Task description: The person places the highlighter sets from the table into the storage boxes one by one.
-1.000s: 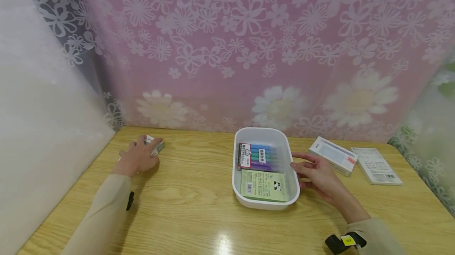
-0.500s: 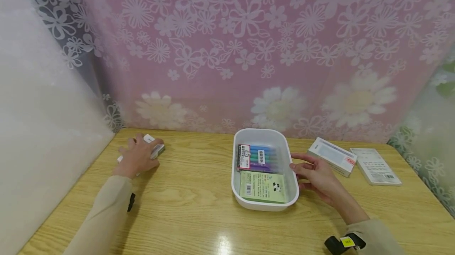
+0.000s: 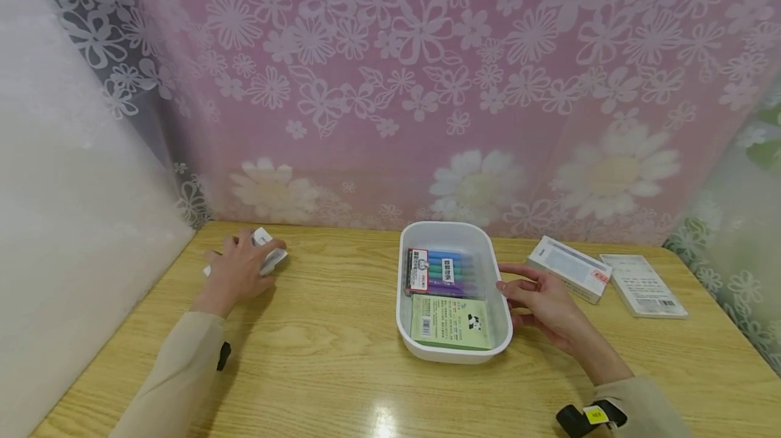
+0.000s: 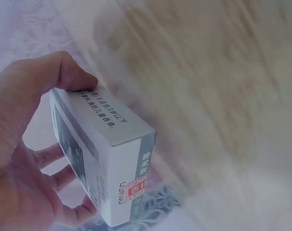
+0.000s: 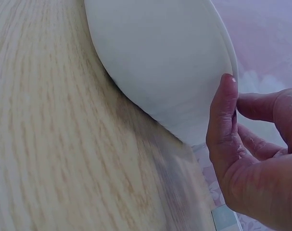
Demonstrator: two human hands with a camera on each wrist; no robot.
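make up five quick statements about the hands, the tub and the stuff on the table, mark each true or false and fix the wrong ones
1. The left hand holds a small box. True.
2. The pens and the green packet are in the white tub. True.
3. Neither hand touches the white tub. False: the fingers of the right hand touch its side.
4. The green packet has a panda on it. True.
5. The long box stands on top of the flat pack. False: they lie beside each other on the table.
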